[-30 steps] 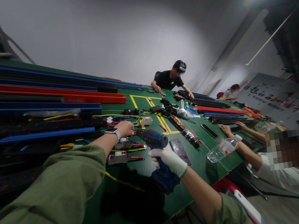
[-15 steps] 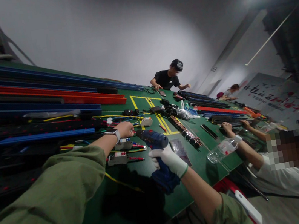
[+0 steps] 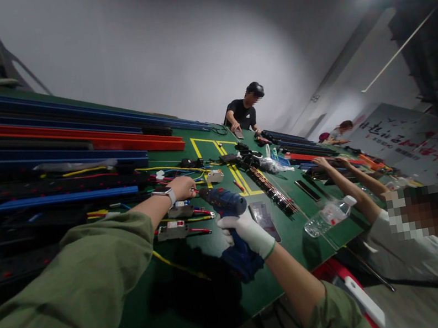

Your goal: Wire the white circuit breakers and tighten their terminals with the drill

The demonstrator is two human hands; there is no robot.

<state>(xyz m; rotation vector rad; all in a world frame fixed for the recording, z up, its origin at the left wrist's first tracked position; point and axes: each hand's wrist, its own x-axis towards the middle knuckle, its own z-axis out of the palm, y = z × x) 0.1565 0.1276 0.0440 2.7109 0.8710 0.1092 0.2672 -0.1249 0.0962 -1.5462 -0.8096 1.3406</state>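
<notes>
My right hand point(image 3: 249, 233), in a white glove, is wrapped round the grip of a blue power drill point(image 3: 227, 201). The drill points left, its tip close to my left hand point(image 3: 182, 188). That bare hand, with a watch on the wrist, is closed at the drill's front end; something small and red shows at its fingertips, too small to name. Below it on the green table point(image 3: 220, 298) lie grey breakers point(image 3: 172, 230) with red and yellow wires. Another light-coloured breaker point(image 3: 215, 176) lies just beyond the drill.
Blue and orange rails point(image 3: 127, 141) lie across the left. A phone point(image 3: 265, 220), a plastic bottle point(image 3: 328, 216), a black phone-like slab point(image 3: 308, 190) and a copper-coloured strip point(image 3: 271, 189) lie to the right. People are at the far side and right.
My hands and the drill have hardly moved. The person at the right has reached both arms farther forward, away from the bottle. The far person's raised hand has come down.
</notes>
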